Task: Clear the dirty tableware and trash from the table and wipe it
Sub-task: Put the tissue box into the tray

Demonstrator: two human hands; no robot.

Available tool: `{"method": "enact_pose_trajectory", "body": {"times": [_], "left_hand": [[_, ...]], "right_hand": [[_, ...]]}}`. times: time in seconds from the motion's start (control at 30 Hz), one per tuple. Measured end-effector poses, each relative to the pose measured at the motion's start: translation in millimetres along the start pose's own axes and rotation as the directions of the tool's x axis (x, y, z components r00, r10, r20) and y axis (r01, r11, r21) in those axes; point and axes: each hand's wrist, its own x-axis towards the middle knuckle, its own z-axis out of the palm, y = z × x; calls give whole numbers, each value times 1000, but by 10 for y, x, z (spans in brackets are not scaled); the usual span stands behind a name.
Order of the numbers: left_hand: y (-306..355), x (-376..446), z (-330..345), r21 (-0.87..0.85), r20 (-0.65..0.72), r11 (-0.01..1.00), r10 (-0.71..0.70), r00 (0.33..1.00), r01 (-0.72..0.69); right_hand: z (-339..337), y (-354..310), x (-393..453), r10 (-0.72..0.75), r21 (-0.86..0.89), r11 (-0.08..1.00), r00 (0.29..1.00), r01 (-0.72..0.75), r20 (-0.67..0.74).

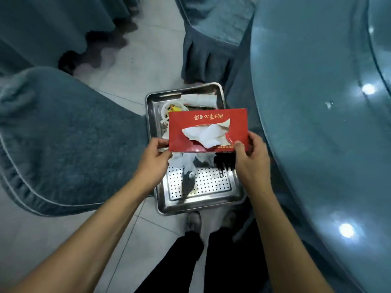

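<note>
Head view: left hand (155, 159) and right hand (249, 157) each pinched a near corner of the red tissue box (208, 130), held flat over the steel tray (190, 203) on the floor, probably for dropping in. Crumpled tissues (186, 163) and dishes filled the tray's far end. Blue-clothed table (317, 102) stood right, with one scrap (328, 105); covered chairs (63, 134) sat on pale tile

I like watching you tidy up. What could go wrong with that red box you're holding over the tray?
1. The left hand and right hand only pinch the near corners of the red box, so it might tip and drop.
2. The tissue sticks out of the torn opening and could fall out.
3. The tray seems to sit on the floor by the feet, easy to kick.
</note>
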Motion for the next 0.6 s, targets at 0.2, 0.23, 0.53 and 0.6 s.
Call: {"method": "enact_pose_trajectory", "body": {"times": [0.2,0.23,0.53,0.6], "left_hand": [[-1011,18,117,48,41,978,-205,978,203],[-1172,40,147,75,42,972,-226,973,222],[-2338,242,467,238,72,900,-390,918,364],[-2450,315,515,250,63,887,-415,907,389]], "right_hand": [[433,792,-100,140,-200,973,983,-113,123],[497,921,-91,155,-226,967,979,-121,136],[1071,1969,-24,287,-372,910,926,-184,245],[1148,2088,35,291,-420,892,924,-168,247]]}}
